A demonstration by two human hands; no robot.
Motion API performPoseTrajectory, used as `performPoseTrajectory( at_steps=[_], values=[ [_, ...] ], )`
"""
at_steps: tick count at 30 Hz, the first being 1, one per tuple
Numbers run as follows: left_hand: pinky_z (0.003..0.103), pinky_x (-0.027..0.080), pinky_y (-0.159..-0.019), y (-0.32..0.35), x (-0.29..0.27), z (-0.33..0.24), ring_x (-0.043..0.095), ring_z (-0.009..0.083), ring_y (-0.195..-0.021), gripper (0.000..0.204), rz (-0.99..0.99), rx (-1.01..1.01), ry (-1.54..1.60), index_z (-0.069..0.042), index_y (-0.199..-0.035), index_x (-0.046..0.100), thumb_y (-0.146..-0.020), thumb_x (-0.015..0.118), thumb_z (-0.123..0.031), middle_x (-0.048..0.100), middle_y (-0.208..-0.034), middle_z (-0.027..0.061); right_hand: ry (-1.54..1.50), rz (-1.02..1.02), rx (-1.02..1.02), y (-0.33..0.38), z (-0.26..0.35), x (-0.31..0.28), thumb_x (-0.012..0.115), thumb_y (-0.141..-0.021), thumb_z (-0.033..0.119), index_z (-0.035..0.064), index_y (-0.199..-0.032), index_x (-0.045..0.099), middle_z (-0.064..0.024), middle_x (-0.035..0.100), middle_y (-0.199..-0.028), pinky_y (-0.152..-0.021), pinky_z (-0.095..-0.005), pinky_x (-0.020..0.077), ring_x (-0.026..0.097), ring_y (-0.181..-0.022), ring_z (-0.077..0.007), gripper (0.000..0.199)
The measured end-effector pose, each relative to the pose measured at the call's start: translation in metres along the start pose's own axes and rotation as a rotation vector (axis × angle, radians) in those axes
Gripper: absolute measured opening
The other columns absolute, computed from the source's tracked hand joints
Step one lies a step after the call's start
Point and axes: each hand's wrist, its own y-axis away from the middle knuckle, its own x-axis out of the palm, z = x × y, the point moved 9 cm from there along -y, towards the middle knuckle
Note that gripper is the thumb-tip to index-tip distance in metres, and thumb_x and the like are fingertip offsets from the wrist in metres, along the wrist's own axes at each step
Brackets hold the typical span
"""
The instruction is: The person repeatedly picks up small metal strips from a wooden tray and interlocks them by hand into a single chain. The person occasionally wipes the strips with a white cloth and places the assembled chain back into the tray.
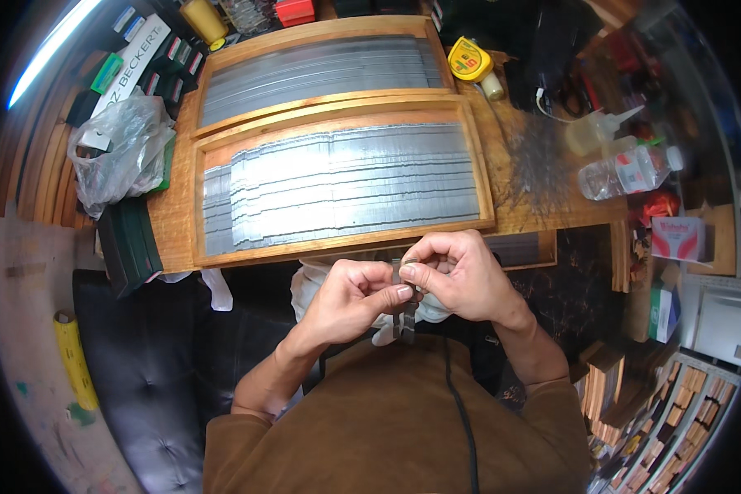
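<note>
Just in front of my body, below the table's front edge, both hands meet on a small bundle of thin grey metal strips (408, 319). My left hand (350, 303) pinches it between thumb and fingers from the left. From the other side my right hand (459, 276) grips its upper part, thumb and fingertips pressed together. The bundle stands roughly upright between them, and the fingers cover its middle. Beyond my hands a shallow wooden tray (346, 240) holds rows of shiny, narrow metal pieces. Behind it lies a second wooden tray (321, 33) filled with similar pieces.
On the wooden table (173, 239) stand a yellow tape measure (467, 60), loose dark needle-like pieces (543, 165), a squeeze bottle (593, 132) and a plastic water bottle (630, 173). A plastic bag (123, 152) and dark boxes (129, 247) sit left. A black padded seat (140, 379) is lower left.
</note>
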Motion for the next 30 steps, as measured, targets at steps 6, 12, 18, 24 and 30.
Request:
performPoseTrajectory(
  at_steps=[6, 12, 18, 24, 30],
  values=[
    [0.025, 0.057, -0.077, -0.001, -0.003, -0.006, 0.068, 0.0070, -0.086, 0.013, -0.064, 0.052, -0.028, 0.004, -0.104, 0.076, -0.099, 0.073, -0.007, 0.077, -0.092, 0.0054, 0.048, -0.074, -0.111, -0.001, 0.012, 0.000, 0.072, -0.096, 0.002, -0.0069, -0.100, 0.073, -0.0073, 0.074, -0.084, -0.065, -0.0247, 0.0576, 0.070, -0.074, -0.0102, 0.010],
    [0.024, 0.053, -0.071, 0.007, 0.005, -0.030, 0.064, 0.0051, -0.082, 0.009, -0.181, 0.216, -0.271, 0.004, -0.098, 0.073, -0.099, 0.073, -0.005, 0.073, -0.085, 0.0023, 0.292, -0.074, -0.276, 0.004, 0.041, 0.001, 0.078, -0.088, 0.000, -0.0040, -0.103, 0.076, -0.0071, 0.073, -0.090, -0.072, -0.0249, 0.0554, 0.069, -0.079, -0.0110, 0.016],
    [0.031, 0.046, -0.055, 0.013, 0.015, -0.069, 0.055, 0.0107, -0.061, 0.010, -0.278, 0.437, -0.483, 0.003, -0.101, 0.072, -0.097, 0.071, -0.006, 0.064, -0.069, 0.0107, 0.361, -0.099, -0.484, 0.008, 0.074, 0.002, 0.080, -0.085, -0.004, -0.0022, -0.099, 0.078, -0.0096, 0.070, -0.089, -0.071, -0.0271, 0.0535, 0.068, -0.078, -0.0164, 0.014],
    [0.035, 0.049, -0.056, 0.016, 0.014, -0.086, 0.060, 0.0176, -0.058, 0.012, -0.306, 0.633, -0.465, 0.003, -0.102, 0.072, -0.094, 0.074, -0.005, 0.064, -0.070, 0.0168, 0.451, -0.127, -0.587, 0.012, 0.102, 0.010, 0.079, -0.086, -0.004, -0.0027, -0.097, 0.078, -0.0096, 0.071, -0.089, -0.071, -0.0266, 0.0534, 0.067, -0.080, -0.0148, 0.011],
    [0.026, 0.055, -0.069, 0.000, 0.016, -0.102, 0.068, 0.0081, -0.079, 0.017, -0.215, 0.511, -0.634, 0.003, -0.112, 0.073, -0.097, 0.075, -0.007, 0.077, -0.086, 0.0077, 0.364, -0.213, -0.610, 0.004, 0.139, -0.013, 0.076, -0.090, -0.003, -0.0043, -0.096, 0.077, -0.0079, 0.071, -0.088, -0.072, -0.0258, 0.0535, 0.067, -0.081, -0.0124, 0.006]
  ],
)
